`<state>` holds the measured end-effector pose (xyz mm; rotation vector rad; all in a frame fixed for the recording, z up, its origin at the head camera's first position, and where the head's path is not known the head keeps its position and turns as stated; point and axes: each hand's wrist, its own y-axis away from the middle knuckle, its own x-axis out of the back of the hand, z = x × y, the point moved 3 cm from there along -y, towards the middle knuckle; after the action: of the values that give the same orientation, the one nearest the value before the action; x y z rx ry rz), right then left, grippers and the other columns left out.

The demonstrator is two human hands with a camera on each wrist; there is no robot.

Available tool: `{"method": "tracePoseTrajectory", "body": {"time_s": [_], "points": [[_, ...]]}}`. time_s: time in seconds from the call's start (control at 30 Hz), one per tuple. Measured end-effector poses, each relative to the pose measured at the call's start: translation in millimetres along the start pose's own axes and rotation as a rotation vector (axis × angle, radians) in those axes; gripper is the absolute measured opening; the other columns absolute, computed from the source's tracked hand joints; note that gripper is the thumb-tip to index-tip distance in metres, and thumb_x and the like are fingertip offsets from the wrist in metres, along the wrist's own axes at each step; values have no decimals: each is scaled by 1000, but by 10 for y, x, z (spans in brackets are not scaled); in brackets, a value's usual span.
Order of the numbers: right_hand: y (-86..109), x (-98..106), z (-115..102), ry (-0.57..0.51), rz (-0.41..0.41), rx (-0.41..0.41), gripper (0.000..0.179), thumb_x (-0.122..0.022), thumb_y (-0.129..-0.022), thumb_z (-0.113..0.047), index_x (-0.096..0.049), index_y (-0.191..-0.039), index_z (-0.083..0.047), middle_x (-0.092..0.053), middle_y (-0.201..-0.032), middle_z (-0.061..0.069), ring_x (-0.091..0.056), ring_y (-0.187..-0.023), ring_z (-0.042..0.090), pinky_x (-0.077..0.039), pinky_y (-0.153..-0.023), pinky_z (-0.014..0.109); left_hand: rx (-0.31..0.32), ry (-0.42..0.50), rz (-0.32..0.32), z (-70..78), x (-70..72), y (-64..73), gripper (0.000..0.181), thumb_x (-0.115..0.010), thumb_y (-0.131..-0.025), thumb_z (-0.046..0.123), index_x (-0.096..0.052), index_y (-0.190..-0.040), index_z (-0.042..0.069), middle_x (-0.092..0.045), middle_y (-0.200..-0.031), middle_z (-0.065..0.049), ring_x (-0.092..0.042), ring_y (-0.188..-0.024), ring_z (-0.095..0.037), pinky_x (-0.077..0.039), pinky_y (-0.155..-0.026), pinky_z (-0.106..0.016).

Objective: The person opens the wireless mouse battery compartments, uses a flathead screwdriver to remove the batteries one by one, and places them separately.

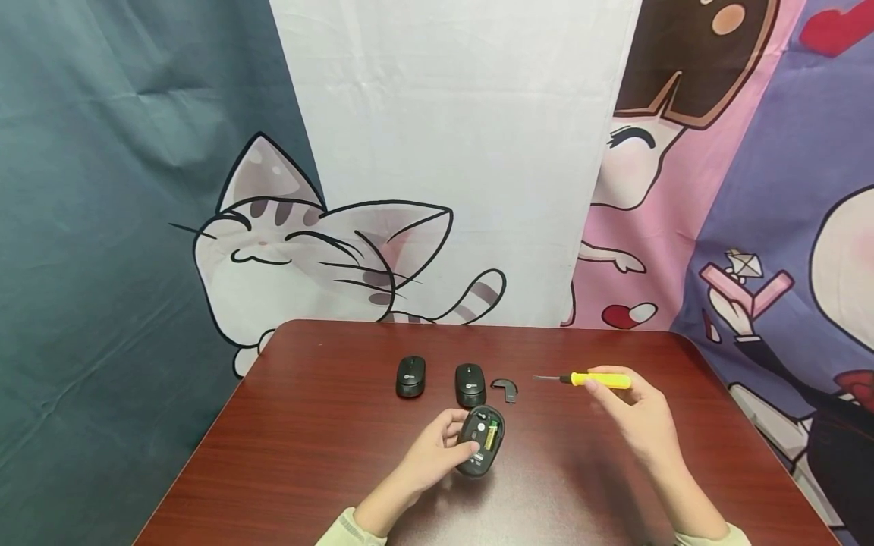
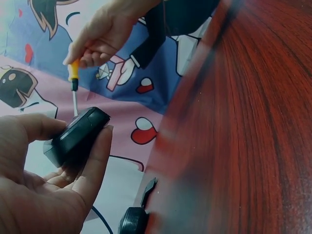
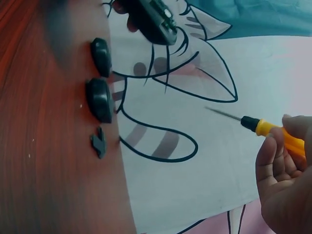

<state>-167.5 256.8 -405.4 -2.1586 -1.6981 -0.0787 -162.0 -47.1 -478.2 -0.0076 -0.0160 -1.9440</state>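
Note:
My left hand point(image 1: 432, 453) grips a black computer mouse point(image 1: 471, 469) by its side, raised above the table with the underside toward me. In its uncovered battery bay lies a yellow-green battery point(image 1: 491, 435). To the right, my right hand point(image 1: 645, 419) pinches a screwdriver point(image 1: 601, 380) with a yellow handle and a thin metal shaft. The shaft points left, apart from the mouse, as the right wrist view shows. Beyond the held mouse, a small black battery cover point(image 1: 506, 388) lies on the table.
Two more black mice stand upright on the table: one mouse point(image 1: 470, 384) just behind the held one, another mouse point(image 1: 411, 376) to its left. The reddish-brown wooden table point(image 1: 307, 440) ends at a printed cloth backdrop point(image 1: 451, 136).

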Motion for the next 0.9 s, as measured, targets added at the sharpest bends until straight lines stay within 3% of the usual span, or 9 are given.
{"method": "tracePoseTrajectory", "body": {"time_s": [0.33,0.43,0.67,0.9], "points": [[42,28,-114,-264,33,9,27,-74,-91,-3,-68,-116,3,-75,-97,-8,-69,-67,13,-60,-66,19,-28,-45,0,38,20,1,46,-72,-91,13,-56,-132,-1,-69,-120,-15,-68,-106,-22,-59,-84,-21],[65,26,-147,-296,43,34,25,-72,-91,1,-68,-114,6,-75,-99,-5,-68,-67,12,-60,-65,20,-36,-58,7,47,29,-2,45,-71,-93,15,-58,-133,0,-70,-120,-15,-68,-105,-20,-58,-83,-19],[136,23,-235,-263,14,76,23,-70,-92,3,-68,-115,4,-73,-93,-5,-67,-68,11,-60,-71,17,-24,-15,38,68,43,-3,44,-70,-94,17,-55,-130,-3,-69,-121,-18,-68,-98,-16,-59,-79,-19],[176,-7,-341,-226,-24,174,19,-65,-94,7,-66,-113,7,-69,-104,-4,-73,-77,12,-60,-80,17,-57,40,33,93,52,-18,45,-70,-95,15,-56,-133,-6,-68,-122,-22,-69,-92,-11,-62,-75,-24]]}}
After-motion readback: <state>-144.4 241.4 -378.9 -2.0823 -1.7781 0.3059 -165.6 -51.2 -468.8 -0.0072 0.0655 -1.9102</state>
